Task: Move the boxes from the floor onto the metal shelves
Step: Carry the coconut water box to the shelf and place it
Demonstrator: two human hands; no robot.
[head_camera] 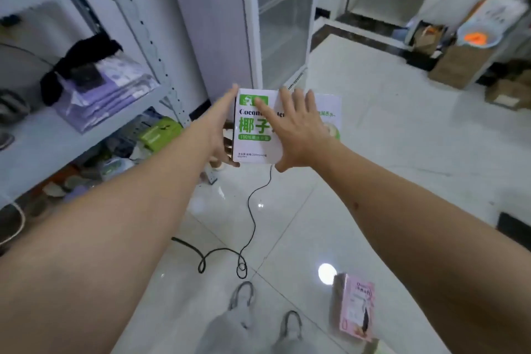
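Coconut-water box (pixel 256 139) is held in the air just off the metal shelf's (pixel 86 138) front edge, between both hands. The right hand (pixel 301 129) lies flat on its face, fingers spread straight. The left hand (pixel 219 126) presses its left edge, its lower fingers hidden behind; their curl is unclear.

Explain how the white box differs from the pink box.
The white box is held in the air by the left hand and right hand; the pink box stands on the floor. The white box bears green lettering; the pink box has a pink face and brown side. Both are printed cartons.
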